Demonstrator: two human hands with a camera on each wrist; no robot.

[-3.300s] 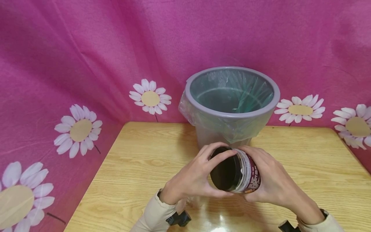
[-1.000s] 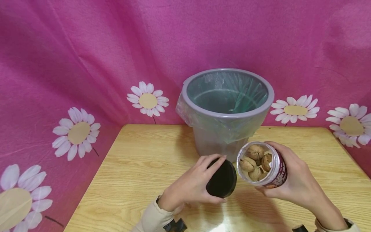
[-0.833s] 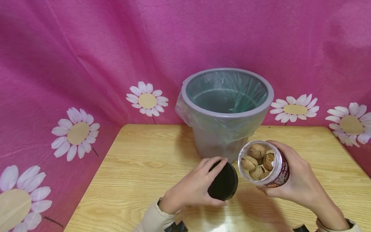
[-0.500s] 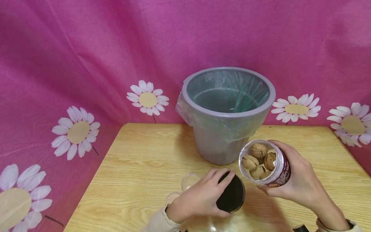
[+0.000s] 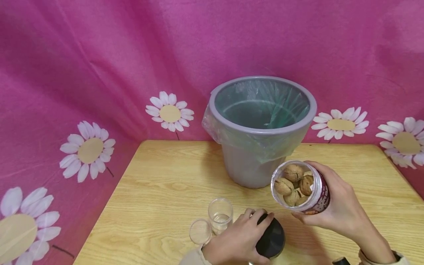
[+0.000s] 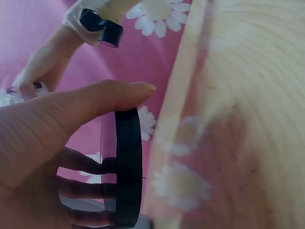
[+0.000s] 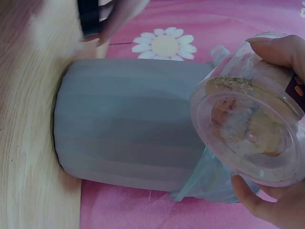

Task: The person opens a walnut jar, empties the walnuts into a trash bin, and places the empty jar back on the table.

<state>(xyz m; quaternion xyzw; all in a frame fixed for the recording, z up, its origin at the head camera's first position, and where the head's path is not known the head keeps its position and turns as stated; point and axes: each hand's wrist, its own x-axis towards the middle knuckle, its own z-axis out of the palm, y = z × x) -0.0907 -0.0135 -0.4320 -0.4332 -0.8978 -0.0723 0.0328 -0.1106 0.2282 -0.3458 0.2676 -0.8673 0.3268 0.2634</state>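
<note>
My right hand grips a clear plastic jar with a dark red label, tilted so its uncovered mouth faces me. Several walnuts lie inside it. The jar's base, seen from below in the right wrist view, has brown crumbs along its edge. My left hand holds a round black lid by its rim, low over the table's front; whether the lid touches the wood I cannot tell. In the left wrist view the thumb lies on one edge of the lid and the fingers on the other side.
A grey waste bin with a clear liner stands at the back of the wooden table. Left of my left hand are a small clear cup and a clear round disc. Pink flowered cloth hangs behind.
The lid came off the jar and the walnuts came into view. My left hand carried the lid down toward the front, uncovering the clear cup and disc. The jar moved right, then stayed nearly still.
</note>
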